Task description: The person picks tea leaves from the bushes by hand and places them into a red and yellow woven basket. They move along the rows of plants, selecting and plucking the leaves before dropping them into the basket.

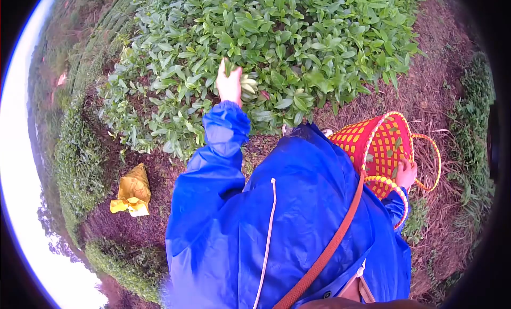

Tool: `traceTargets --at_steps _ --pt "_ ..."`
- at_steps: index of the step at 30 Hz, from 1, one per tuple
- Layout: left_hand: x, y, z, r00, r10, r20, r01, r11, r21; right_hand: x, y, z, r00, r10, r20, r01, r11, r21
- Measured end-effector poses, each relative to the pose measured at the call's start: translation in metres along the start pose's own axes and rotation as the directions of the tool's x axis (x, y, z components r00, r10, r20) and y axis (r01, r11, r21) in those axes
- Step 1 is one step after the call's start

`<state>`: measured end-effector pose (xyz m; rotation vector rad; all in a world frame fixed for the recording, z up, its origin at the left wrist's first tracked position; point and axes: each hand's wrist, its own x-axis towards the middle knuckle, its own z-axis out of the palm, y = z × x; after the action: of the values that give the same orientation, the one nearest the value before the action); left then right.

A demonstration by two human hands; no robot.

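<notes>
1. At the near edge of the tea bush [298, 37]: left hand [230, 88] is in among the outer shoots, arm reaching forward.
2. Left grip looks closed around a small bunch of picked leaves [248, 84]; pale ends poke out on its right side, another leaf shows between thumb and finger.
3. Right hand [406, 174] is at the mouth of the red-and-yellow woven basket [348, 144], fingers bent over the opening. Can't tell if that grip is on the rim, on a leaf or on nothing.
4. Basket is tilted at the person's right hip, mouth turned away from the body. A few loose leaves [397, 143] lie inside. Brown strap [330, 245] runs across the blue raincoat [298, 202] toward it.
5. Step in hand, my read: plucking with the left, right hand at the basket.
6. Next move calls for keeping the bunch together, freeing it from the twigs, and a clear path to the tilted mouth.
7. Yellow bag [134, 186] sits on the ground at left, well apart from both hands.
</notes>
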<state>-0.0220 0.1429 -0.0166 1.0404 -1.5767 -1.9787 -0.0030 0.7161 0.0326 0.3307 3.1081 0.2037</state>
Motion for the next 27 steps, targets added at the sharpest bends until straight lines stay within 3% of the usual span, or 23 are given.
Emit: traceTargets --at_steps 1,4,6,7,8,10,11,13,15,16,17,18,20,22,24,26,27 --pt "0.01 0.008 0.004 0.999 -0.013 0.04 0.011 0.999 0.048 -0.002 0.002 0.0 1.0 0.015 0.01 -0.014 1.0 -0.007" --pt "0.043 0.018 0.023 0.967 0.182 0.177 -0.23 0.923 0.31 -0.011 0.019 0.011 0.999 0.033 0.0 -0.033 0.999 -0.018" --pt "0.066 0.014 0.036 0.925 0.205 0.321 -0.287 0.929 0.234 -0.017 0.024 0.013 0.999 0.036 -0.004 -0.036 0.999 -0.031" --pt "0.082 -0.004 0.042 0.878 0.391 0.277 -0.459 0.852 0.252 -0.019 0.027 0.013 0.999 0.049 -0.007 -0.049 0.998 -0.035" --pt "0.086 -0.005 0.045 0.874 0.39 0.291 -0.462 0.852 0.245 -0.022 0.026 0.011 0.998 0.066 0.0 -0.066 0.997 -0.034" --pt "0.094 -0.004 0.049 0.96 0.153 0.236 -0.271 0.733 0.624 -0.028 0.023 0.007 0.995 0.101 0.008 -0.101 0.994 -0.032" --pt "0.086 0.0 0.05 0.963 0.129 0.236 -0.221 0.879 0.423 -0.031 0.02 0.004 0.992 0.124 0.01 -0.124 0.992 -0.036" --pt "0.089 -0.022 0.048 0.991 -0.014 0.13 -0.005 0.99 0.14 -0.036 0.029 0.013 0.993 0.116 -0.013 -0.117 0.993 -0.019" --pt "0.072 -0.012 0.042 0.936 -0.335 0.105 0.346 0.931 -0.113 -0.039 0.026 0.013 0.989 0.149 0.001 -0.149 0.989 -0.012" --pt "0.056 0.002 0.038 0.843 -0.525 0.115 0.538 0.821 -0.193 -0.04 0.025 0.011 0.986 0.167 0.014 -0.167 0.986 -0.011" --pt "0.036 0.022 0.038 0.887 -0.395 0.238 0.442 0.876 -0.195 -0.041 0.019 0.005 0.98 0.196 0.038 -0.196 0.981 -0.001" --pt "0.026 0.023 0.029 0.856 -0.488 0.174 0.512 0.846 -0.146 -0.042 0.021 0.008 0.982 0.186 0.013 -0.186 0.982 -0.031" --pt "0.008 0.009 0.023 0.926 -0.359 0.119 0.378 0.892 -0.25 -0.041 0.021 0.008 0.982 0.188 0.035 -0.188 0.982 -0.011" --pt "-0.025 0.036 0.032 0.985 -0.113 0.132 0.129 0.985 -0.115 -0.039 0.015 0.005 0.977 0.211 0.03 -0.21 0.977 -0.027" --pt "-0.044 0.061 0.037 0.951 -0.265 0.162 0.28 0.957 -0.078 -0.04 0.013 0.002 0.978 0.202 0.046 -0.2 0.978 -0.052" --pt "-0.033 0.048 0.049 1.0 -0.008 0.012 0.008 1.0 -0.003 -0.037 0.011 0.0 0.986 0.16 0.053 -0.159 0.987 -0.031" --pt "-0.016 0.032 0.047 0.998 0.051 -0.034 -0.044 0.981 0.187 -0.034 0.011 0.003 0.985 0.165 0.045 -0.164 0.986 -0.025"
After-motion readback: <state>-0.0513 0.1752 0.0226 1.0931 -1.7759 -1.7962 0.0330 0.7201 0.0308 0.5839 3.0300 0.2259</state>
